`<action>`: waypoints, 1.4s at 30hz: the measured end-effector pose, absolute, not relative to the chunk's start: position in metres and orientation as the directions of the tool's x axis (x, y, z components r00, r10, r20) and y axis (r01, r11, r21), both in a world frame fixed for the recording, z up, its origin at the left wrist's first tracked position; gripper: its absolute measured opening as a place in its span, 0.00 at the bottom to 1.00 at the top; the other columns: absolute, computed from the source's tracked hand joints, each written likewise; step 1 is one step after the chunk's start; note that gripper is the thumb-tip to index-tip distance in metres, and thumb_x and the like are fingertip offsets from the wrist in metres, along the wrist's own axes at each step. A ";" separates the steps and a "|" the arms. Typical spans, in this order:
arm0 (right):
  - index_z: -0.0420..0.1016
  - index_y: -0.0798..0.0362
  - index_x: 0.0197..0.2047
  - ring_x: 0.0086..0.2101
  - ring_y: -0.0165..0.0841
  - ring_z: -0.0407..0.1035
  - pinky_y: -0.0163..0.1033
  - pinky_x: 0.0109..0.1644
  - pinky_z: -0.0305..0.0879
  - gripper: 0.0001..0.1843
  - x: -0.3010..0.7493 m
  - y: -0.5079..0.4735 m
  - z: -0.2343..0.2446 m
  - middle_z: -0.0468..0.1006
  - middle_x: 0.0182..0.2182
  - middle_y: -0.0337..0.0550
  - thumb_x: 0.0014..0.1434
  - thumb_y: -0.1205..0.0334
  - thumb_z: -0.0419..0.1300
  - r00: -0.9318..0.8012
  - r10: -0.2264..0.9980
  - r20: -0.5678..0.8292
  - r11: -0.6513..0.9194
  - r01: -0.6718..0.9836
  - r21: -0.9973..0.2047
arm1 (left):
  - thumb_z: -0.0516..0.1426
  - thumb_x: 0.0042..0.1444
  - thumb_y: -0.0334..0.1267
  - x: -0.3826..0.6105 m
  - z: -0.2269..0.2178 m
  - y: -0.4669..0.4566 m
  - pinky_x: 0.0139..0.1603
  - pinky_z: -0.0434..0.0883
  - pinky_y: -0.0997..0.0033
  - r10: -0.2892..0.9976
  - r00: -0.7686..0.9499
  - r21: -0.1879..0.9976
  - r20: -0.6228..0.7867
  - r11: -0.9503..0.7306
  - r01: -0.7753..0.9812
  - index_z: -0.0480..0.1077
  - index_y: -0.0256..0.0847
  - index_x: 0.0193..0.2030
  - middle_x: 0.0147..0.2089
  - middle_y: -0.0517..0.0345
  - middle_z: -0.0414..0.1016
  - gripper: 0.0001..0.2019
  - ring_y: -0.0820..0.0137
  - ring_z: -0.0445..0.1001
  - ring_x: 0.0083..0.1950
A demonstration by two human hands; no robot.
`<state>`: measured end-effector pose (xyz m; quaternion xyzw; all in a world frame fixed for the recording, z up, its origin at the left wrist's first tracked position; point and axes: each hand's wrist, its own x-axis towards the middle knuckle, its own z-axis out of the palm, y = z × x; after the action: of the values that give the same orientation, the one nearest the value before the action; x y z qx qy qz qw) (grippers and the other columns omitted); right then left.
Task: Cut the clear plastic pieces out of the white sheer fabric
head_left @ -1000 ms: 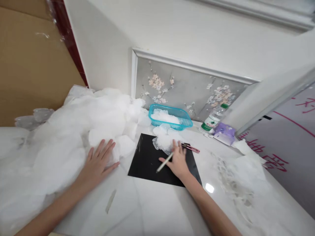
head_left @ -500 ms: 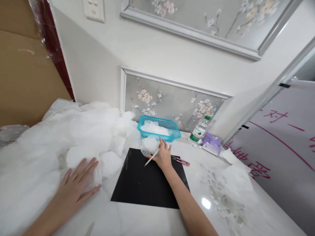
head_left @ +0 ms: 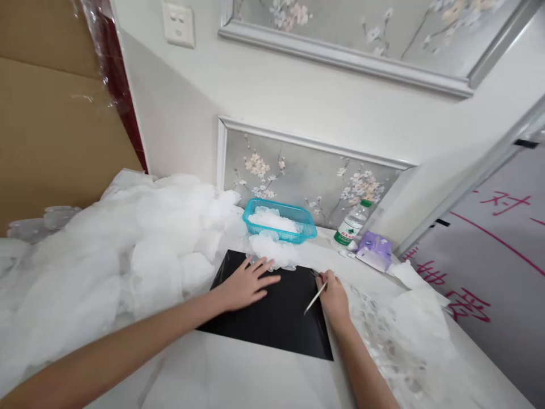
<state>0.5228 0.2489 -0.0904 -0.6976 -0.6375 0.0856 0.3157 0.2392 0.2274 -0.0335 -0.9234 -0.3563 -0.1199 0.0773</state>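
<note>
Left hand (head_left: 246,286), fingers spread, is over a black rectangular sheet (head_left: 276,325), just beside small heaped white filmy pieces (head_left: 275,249); the right hand (head_left: 335,297) grips a slim off-white stick (head_left: 314,299) above the sheet's right side.

left hand (head_left: 243,288) flat, fingers (head_left: 269,280) spread | right hand (head_left: 335,298) curled | arms (head_left: 140,345) outstretched (both bare)

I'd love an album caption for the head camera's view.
Left hand over a black sheet, right hand holding a thin pen-like tool, turquoise plastic basket beyond.
</note>
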 end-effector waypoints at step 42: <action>0.60 0.50 0.28 0.33 0.41 0.70 0.42 0.37 0.62 0.13 0.543 0.239 -0.086 0.79 0.38 0.52 0.47 0.49 0.54 0.199 0.956 0.216 -0.002 0.742 -0.671 | 0.42 0.61 0.45 0.079 0.052 0.130 0.35 0.68 0.65 0.948 -0.275 -0.043 0.159 0.285 0.958 0.73 0.40 0.35 0.33 0.50 0.78 0.21 0.58 0.77 0.37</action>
<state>0.5427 0.2392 -0.0862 -0.6911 -0.6141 0.1534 0.3489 0.0791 0.1299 0.0524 -0.5972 -0.7979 -0.0304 0.0766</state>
